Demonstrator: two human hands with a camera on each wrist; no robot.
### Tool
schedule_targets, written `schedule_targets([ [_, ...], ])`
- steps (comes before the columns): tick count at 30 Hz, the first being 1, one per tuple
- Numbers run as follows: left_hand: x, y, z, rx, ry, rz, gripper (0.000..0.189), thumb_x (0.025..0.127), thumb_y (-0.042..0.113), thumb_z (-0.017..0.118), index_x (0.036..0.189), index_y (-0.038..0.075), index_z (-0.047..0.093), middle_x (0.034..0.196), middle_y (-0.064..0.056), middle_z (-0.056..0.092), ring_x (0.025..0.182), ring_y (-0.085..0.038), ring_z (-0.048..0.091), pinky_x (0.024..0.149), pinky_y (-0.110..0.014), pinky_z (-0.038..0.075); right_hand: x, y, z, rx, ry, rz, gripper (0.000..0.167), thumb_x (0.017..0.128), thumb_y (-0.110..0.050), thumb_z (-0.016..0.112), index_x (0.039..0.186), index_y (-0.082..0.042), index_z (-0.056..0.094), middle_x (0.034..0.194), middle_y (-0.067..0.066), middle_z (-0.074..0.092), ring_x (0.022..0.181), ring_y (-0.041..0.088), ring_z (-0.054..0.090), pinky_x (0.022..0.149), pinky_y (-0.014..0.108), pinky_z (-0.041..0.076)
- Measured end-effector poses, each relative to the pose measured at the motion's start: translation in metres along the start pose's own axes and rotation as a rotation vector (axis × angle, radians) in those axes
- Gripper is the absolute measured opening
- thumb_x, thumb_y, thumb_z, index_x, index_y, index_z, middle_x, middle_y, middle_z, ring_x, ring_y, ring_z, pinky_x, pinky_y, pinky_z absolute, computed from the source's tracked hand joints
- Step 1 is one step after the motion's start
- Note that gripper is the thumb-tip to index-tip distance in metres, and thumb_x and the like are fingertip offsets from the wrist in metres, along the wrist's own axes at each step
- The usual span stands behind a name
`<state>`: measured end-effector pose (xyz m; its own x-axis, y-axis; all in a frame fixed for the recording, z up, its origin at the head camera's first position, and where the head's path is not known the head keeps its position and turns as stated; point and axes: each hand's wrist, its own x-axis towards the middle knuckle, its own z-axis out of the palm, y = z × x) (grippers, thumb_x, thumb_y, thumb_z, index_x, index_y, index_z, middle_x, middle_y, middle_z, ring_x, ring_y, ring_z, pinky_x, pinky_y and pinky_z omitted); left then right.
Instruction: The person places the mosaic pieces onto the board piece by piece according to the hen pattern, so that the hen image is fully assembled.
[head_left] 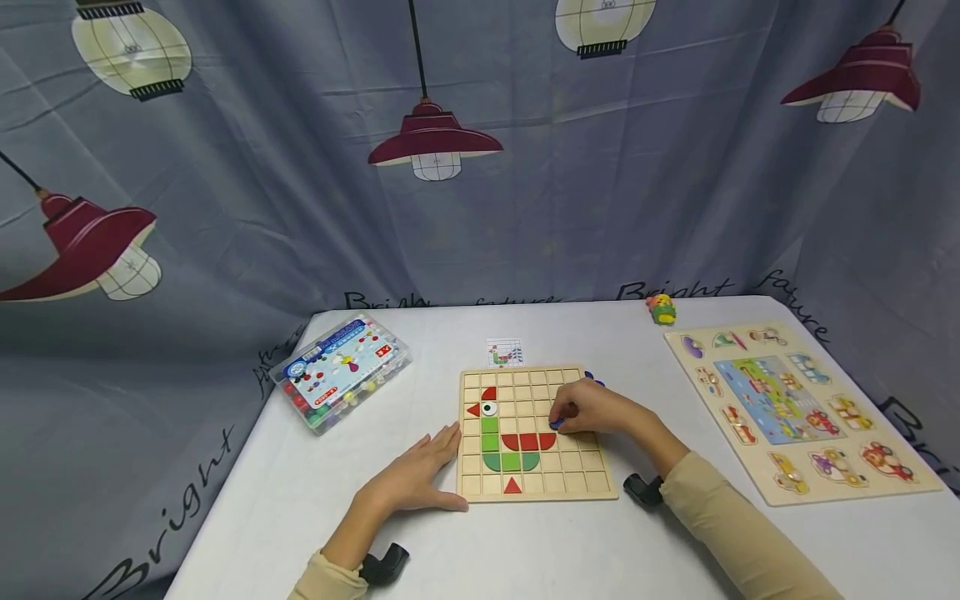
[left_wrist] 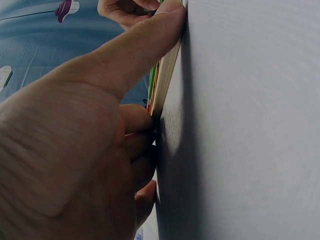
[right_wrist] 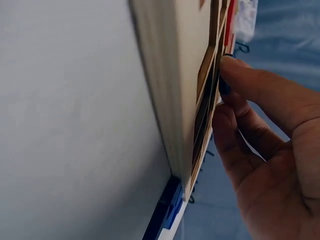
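A wooden grid board (head_left: 577,483) lies on the white table, bearing red and green shape pieces laid out like a bird. Among them are a round eye piece (head_left: 489,408), light green squares (head_left: 490,434), a red row (head_left: 528,442) and a lone red triangle (head_left: 512,486). My left hand (head_left: 411,477) rests along the board's left side, fingers extended, thumb at the near corner. Between thumb and fingertips my right hand (head_left: 597,407) pinches a small blue piece (right_wrist: 224,86), close over the board just right of the red row. The fingers partly hide that piece.
Blue pieces (head_left: 592,377) lie by the board's far right corner. Behind the board is a small picture card (head_left: 505,352). A plastic case (head_left: 345,371) sits back left, a picture puzzle board (head_left: 750,483) on the right, and a small toy figure (head_left: 662,309) at the back edge.
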<state>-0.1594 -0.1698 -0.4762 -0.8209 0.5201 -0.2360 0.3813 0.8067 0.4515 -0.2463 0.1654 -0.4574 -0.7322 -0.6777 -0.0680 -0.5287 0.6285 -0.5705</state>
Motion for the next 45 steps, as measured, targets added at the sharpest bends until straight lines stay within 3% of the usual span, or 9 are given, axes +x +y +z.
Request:
schedule_targets([
  [17,0.0,0.0,0.001,0.004,-0.012,0.004,0.112,0.072,0.064,0.073,0.154,0.004,0.025,0.164,-0.007,0.018,0.152,-0.024,0.02,0.125,-0.045,0.018,0.023,-0.01,0.001,-0.04,-0.123,-0.01,0.015,0.076,-0.004,0.079,0.085,-0.015,0.078,0.083,-0.009,0.067,0.07,0.003,0.051,0.064,0.017,0.047],
  [28,0.0,0.002,-0.002,-0.008,0.004,0.014,0.112,0.072,0.062,0.075,0.153,0.003,0.025,0.164,-0.009,0.018,0.152,-0.025,0.019,0.125,-0.045,0.017,0.028,-0.011,-0.001,-0.068,-0.139,0.016,0.015,0.074,-0.005,0.08,0.085,-0.015,0.078,0.083,-0.009,0.069,0.07,0.005,0.052,0.062,0.018,0.046],
  [45,0.001,0.001,-0.002,-0.006,0.002,0.009,0.112,0.072,0.062,0.074,0.153,0.004,0.025,0.164,-0.009,0.018,0.152,-0.024,0.018,0.125,-0.044,0.018,0.026,-0.011,-0.002,-0.029,-0.121,-0.033,0.015,0.073,-0.004,0.08,0.086,-0.013,0.079,0.083,-0.007,0.07,0.07,0.003,0.055,0.065,0.017,0.05],
])
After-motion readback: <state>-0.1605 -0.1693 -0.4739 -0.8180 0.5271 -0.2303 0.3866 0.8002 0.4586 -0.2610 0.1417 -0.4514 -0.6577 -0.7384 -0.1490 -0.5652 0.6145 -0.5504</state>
